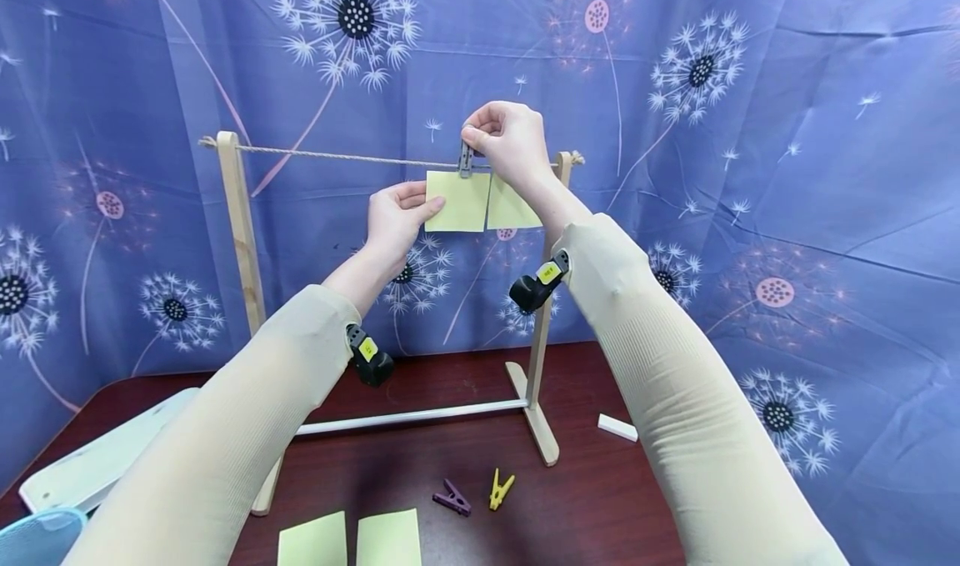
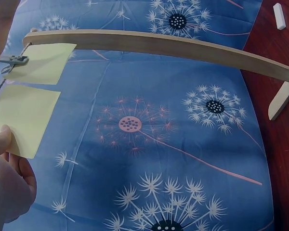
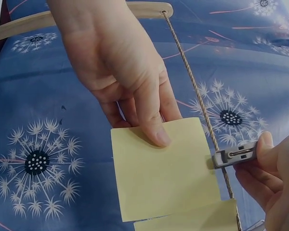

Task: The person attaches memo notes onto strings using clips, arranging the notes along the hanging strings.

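Note:
A yellow sticky note (image 1: 455, 203) hangs at the rope (image 1: 337, 157), its left edge pinched between the thumb and fingers of my left hand (image 1: 395, 218). My right hand (image 1: 513, 139) pinches a grey clothespin (image 3: 236, 154) at the note's top edge, where the clothespin's jaws meet the rope. Just to the right, a second yellow note (image 2: 47, 62) is on the rope with another grey clothespin (image 2: 14, 60) on it. In the head view my right wrist covers part of that second note.
The rope spans two wooden posts (image 1: 242, 232). On the dark red table (image 1: 480, 441) lie a purple clothespin (image 1: 452, 498), a yellow clothespin (image 1: 500, 489), two more notes (image 1: 388, 539) and a white block (image 1: 617, 427). A blue basket (image 1: 45, 537) and white tray (image 1: 105, 449) are at left.

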The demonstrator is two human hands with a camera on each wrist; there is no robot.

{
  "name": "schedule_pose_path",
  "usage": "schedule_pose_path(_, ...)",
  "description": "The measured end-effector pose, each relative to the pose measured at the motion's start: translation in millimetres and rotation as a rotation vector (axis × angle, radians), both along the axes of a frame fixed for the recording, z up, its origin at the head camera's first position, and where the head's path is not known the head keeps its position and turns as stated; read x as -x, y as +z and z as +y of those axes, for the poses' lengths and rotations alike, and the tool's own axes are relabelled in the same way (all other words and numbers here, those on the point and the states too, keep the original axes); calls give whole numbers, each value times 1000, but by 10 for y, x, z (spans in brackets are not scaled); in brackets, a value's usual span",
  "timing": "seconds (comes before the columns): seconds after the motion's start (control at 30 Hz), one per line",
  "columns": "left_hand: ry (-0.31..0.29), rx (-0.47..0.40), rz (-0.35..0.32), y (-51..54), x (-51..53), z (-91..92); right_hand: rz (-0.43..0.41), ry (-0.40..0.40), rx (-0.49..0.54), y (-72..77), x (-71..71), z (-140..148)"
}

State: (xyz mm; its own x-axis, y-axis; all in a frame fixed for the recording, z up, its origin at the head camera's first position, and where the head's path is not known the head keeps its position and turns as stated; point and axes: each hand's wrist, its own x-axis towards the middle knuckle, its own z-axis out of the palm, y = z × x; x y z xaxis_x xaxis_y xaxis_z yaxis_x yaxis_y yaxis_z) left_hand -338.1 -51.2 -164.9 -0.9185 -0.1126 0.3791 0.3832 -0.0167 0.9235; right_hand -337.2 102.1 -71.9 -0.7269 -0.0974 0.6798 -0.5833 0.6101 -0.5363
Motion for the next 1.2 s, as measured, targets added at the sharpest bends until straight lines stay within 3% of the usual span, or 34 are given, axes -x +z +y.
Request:
schedule_pose_path(0.33, 16, -4, 3, -29, 32, 9, 16, 13, 40, 7, 11, 0)
schedule_pose_path(0.7, 15, -11, -3, -28, 44, 10, -50, -29, -79, -18, 43, -42)
schedule_pose_path(1.2, 2, -14, 17, -16, 39, -19, -115, 12, -158, -73, 53, -13)
